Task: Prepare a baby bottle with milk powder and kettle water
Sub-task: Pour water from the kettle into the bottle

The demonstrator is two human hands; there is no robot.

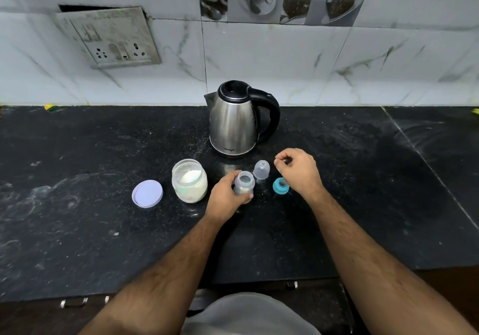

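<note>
A small clear baby bottle [244,184] stands open-topped on the black counter, with my left hand [225,197] wrapped around its side. My right hand [298,170] hovers just right of it, fingers curled with the thumb and forefinger pinched; I cannot tell whether anything is between them. The teal nipple ring [280,186] lies beside that hand. A clear dome cap [261,169] stands behind the bottle. An open jar of milk powder [189,184] sits to the left, its lilac lid [147,193] flat on the counter. A steel kettle [234,119] stands at the back, lid shut, handle to the right.
The black stone counter [90,179] runs to a marble-tiled wall with a socket plate [111,39] at upper left. The counter's front edge and drawer handles [75,302] lie close to my body. A seam in the counter runs diagonally at right.
</note>
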